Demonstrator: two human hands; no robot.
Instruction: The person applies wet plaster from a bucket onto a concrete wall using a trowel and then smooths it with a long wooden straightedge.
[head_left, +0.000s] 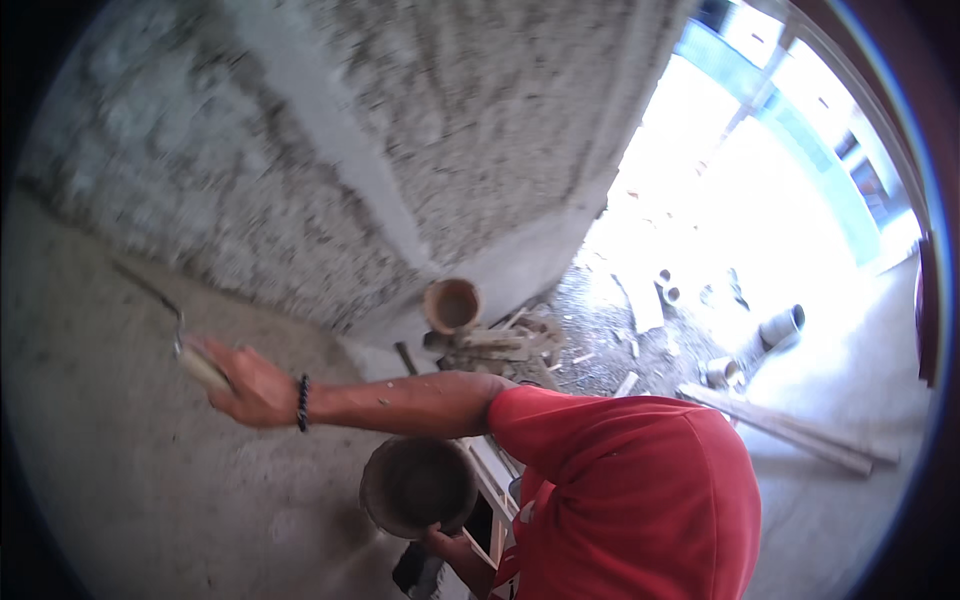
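Note:
My right arm, in a red sleeve, reaches across to the left. My right hand, with a dark beaded bracelet at its wrist, is closed round the pale handle of a trowel. The trowel's thin blade shows almost edge-on and points up and left, apart from the rough wall. Below this arm, my left hand grips the near rim of a round, dark bucket. The bucket's inside is dark, and I cannot make out what it holds.
A rough plastered wall with smoother pale bands rises ahead. At its foot stand a brown bucket and wood scraps. Rubble, a toppled pail and long planks lie to the right, beside a bright opening. A pale wooden frame stands close by me.

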